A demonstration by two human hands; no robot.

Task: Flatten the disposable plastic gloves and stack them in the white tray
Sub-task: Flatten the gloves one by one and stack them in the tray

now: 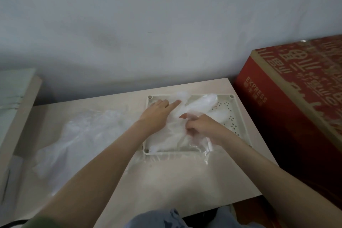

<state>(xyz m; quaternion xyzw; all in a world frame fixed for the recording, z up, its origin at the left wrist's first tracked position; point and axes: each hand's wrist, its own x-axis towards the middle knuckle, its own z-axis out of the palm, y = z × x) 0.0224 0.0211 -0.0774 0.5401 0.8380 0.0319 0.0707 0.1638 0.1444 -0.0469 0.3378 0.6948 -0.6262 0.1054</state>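
Against the pale grey wall (166,15): 1 red carton (296,102) w/ gold print & the word EXPRESS, standing at the right, just beside the worktop's right edge. 1 worktop (166,181), light wood-look, holds everything else. On its left half, 1 loose pile of gloves (83,139), clear crinkled film heaped up; no. of pieces in it can't be told, the layers blur together. On the right half, 1 white tray (232,116), rectangular, low rim, a round post hole in each far corner, small slots across the bare floor at its right side. 1 glove (196,105) lies in the tray, thin see-through plastic, wrinkled. Its finger parts are puffed w/ air & point to the far rim, one bulging over it, while the cuff end spills over the near rim onto the worktop. Whether more gloves lie under it can't be told, the film is too clear. 2 hands, both w/ bare forearms. The left hand (157,114) lies flat on the glove at the tray's far-left part, fingers straight & spread, pressing down. The right hand (201,126) is mid-tray on the same glove, fingers curled, thumb & fingertips pinching a fold of film. At the bottom edge: blue-grey trouser cloth (166,218) & a bit of green sleeve (37,223).
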